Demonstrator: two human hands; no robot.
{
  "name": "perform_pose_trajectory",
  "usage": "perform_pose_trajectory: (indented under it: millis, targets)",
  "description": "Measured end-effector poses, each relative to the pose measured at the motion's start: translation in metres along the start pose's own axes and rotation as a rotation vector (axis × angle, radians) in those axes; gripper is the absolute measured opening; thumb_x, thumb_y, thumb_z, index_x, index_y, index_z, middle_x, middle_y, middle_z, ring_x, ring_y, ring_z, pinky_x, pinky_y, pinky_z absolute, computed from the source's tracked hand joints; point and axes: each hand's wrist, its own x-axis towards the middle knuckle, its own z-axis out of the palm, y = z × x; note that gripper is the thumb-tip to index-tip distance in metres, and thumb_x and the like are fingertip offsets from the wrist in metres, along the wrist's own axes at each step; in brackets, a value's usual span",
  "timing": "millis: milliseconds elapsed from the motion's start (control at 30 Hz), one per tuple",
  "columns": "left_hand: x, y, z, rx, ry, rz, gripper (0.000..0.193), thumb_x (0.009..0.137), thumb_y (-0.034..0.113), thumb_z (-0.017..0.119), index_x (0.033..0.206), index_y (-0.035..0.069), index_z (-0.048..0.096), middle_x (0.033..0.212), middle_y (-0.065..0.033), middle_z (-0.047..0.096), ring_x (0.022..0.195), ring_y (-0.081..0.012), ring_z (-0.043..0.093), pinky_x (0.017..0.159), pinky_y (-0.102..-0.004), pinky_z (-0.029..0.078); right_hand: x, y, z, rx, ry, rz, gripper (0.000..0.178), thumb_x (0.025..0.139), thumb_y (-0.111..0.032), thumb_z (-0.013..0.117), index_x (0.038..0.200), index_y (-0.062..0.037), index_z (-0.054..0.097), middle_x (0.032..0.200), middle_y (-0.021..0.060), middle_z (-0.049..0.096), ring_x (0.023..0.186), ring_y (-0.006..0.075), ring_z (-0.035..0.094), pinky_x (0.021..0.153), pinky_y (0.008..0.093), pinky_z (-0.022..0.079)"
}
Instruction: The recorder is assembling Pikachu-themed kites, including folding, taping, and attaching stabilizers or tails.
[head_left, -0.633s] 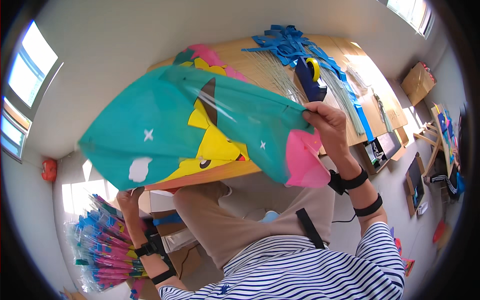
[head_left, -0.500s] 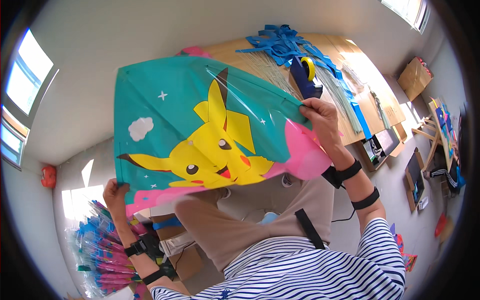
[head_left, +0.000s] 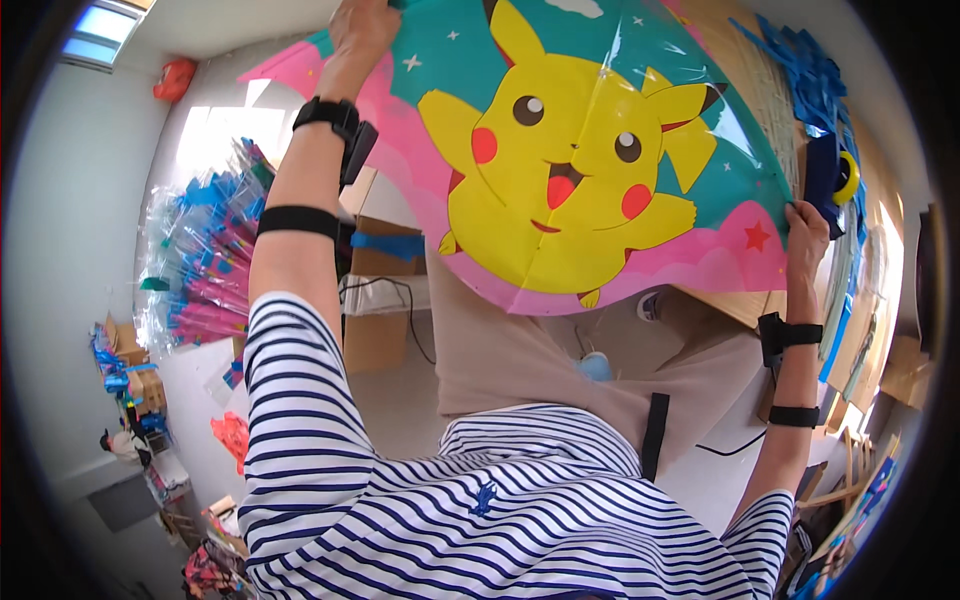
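A kite [head_left: 560, 215], teal and pink with a yellow cartoon animal printed on it, is spread out in front of me above my lap. My left hand [head_left: 362, 40] grips its upper left edge at the top of the view, with the fingertips partly cut off. At the kite's right edge, my right hand [head_left: 806, 235] pinches the side near a red star. The sheet is stretched between both hands, creased down its middle. Its upper part runs out of view.
On the right, a wooden table [head_left: 740, 303] bears blue strips [head_left: 800, 70], thin rods and a dark blue tape dispenser [head_left: 825, 170] with yellow tape. Left of me lies a heap of clear-wrapped colourful packages [head_left: 205, 255]. Cardboard boxes [head_left: 378, 325] stand beside my legs, near a black cable.
My view has swung left. The kite, formerly tilted and partly folded over, is now spread wider with its printed figure upright. My left hand has risen to the upper left edge.
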Motion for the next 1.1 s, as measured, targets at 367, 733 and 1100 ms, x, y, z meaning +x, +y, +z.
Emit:
perform_pose_trajectory:
  millis: [367,733,1100]
  targets:
    - [-0.042,-0.063,0.034,-0.071,0.142,0.064,0.020,0.083,0.017,0.066,0.102,0.010,0.069,0.099,-0.0138,0.071,0.096,-0.0348,0.067,0.084,-0.0432,0.052,0.025,-0.006,0.045,-0.227,-0.108,0.020,0.033,0.088,-0.021,0.066,0.113,-0.0007,0.071,0.095,0.0114,0.073,0.087,0.0183,0.065,0.082,0.0308,0.047]
    - [-0.343,-0.151,0.090,0.030,-0.382,0.191,0.014,0.076,0.003,0.065,0.088,0.008,0.063,0.090,-0.0093,0.060,0.096,-0.0296,0.058,0.080,-0.0422,0.046,0.007,-0.006,0.051,-0.496,0.020,-0.144,0.036,0.090,-0.020,0.067,0.123,-0.0060,0.067,0.112,0.0117,0.069,0.104,0.0234,0.067,0.094,0.0358,0.049]
    - [-0.370,-0.152,0.152,0.093,-0.434,0.227,0.012,0.078,0.006,0.064,0.090,0.009,0.063,0.097,-0.0093,0.057,0.104,-0.0272,0.055,0.091,-0.0407,0.044,-0.060,-0.035,0.016,-0.295,-0.118,0.021,0.028,0.095,-0.020,0.064,0.110,0.0019,0.070,0.096,0.0092,0.071,0.090,0.0158,0.064,0.083,0.0305,0.049]
